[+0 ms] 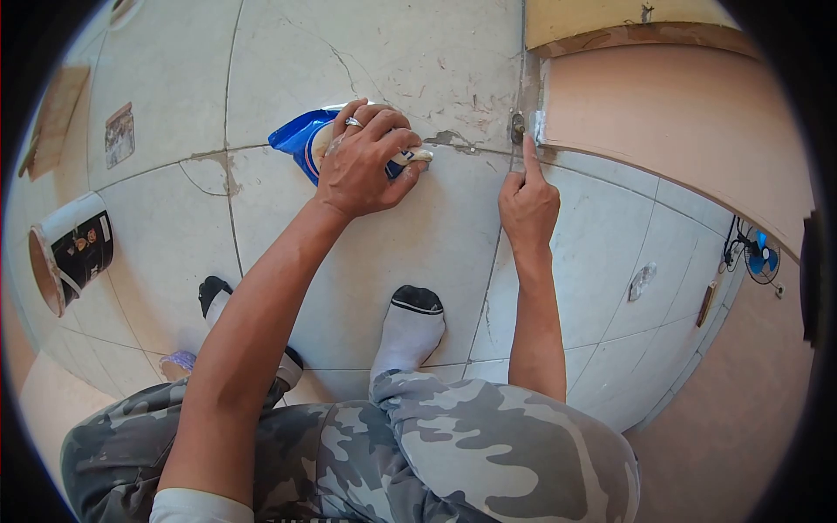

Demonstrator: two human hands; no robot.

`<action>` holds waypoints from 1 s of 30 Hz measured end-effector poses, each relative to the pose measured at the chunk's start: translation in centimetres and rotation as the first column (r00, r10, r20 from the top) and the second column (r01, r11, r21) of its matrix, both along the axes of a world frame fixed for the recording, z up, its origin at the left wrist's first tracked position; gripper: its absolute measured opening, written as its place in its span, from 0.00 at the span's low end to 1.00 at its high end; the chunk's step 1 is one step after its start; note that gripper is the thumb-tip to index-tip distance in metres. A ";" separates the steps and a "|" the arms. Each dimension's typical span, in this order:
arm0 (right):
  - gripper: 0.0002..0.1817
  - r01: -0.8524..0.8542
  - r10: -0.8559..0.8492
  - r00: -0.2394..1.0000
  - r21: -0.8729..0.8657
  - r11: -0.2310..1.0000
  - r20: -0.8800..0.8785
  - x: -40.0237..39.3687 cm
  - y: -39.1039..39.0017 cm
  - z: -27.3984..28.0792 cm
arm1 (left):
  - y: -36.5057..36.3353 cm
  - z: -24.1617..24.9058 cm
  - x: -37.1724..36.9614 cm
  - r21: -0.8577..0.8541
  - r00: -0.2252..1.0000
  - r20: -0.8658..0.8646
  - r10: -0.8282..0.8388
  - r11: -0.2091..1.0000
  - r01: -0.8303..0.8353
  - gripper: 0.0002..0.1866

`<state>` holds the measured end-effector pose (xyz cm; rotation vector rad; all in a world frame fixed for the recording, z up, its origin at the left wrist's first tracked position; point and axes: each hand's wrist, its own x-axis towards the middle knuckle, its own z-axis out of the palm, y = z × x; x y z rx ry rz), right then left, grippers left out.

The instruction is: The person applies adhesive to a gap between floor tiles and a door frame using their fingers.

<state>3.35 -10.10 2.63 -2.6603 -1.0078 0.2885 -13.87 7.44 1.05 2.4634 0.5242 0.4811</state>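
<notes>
My left hand (362, 161), with a ring on one finger, is wrapped over a blue and white packet (301, 139) on the tiled floor. White paste shows at the packet's right end. My right hand (530, 196) has its index finger stretched out and the other fingers curled in. That fingertip touches the foot of the wall edge (546, 105), where there is a white smear. Just left of the fingertip is a small dark hole (518, 129) in the floor. Whether the curled fingers hold anything is hidden.
A white and black bucket (78, 248) lies on its side at the far left. My socked feet (414, 327) are on the tiles below my hands. A blue fan (762, 260) stands at the far right. The wall (663, 113) runs along the upper right.
</notes>
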 end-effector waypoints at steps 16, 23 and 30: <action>0.33 -0.017 0.004 0.999 -0.284 0.959 -0.048 0.6 0.0 1.7 | 0.1 -0.2 0.0 -0.005 1.000 0.017 0.004 1.000 -0.004 0.11; 0.32 -0.031 0.041 0.998 -0.220 0.975 0.043 2.0 1.4 1.9 | 0.0 0.0 0.1 -0.002 1.000 0.007 -0.006 1.000 0.006 0.11; 0.31 -0.055 0.076 0.994 -0.235 0.970 0.078 2.0 1.1 0.9 | 0.0 -0.1 0.0 -0.006 1.000 0.022 0.008 1.000 -0.008 0.11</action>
